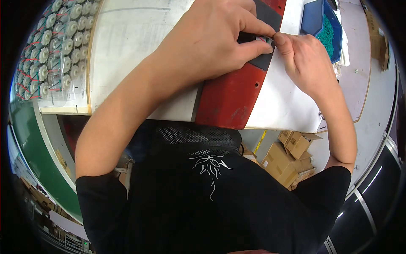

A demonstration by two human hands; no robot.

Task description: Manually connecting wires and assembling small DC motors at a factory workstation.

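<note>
My left hand (pixel 220 36) reaches over a red board (pixel 228 95) with a dark grey pad (pixel 261 59) across it. Its thumb and index finger curve around a small wired part (pixel 263 39), of which only a bit of red and pale green shows. From the right, my right hand (pixel 308 57) comes in with thumb and index finger pinched together, their tips meeting the left index fingertip. Whatever lies inside that pinch is too small and covered to make out.
A clear plastic tray (pixel 55 55) of white round parts with red and green wires lies at the far left. At the back right, a blue bin (pixel 312 19) holds small green pieces (pixel 326 36). Cardboard boxes (pixel 281 163) stand on the floor below the table's edge.
</note>
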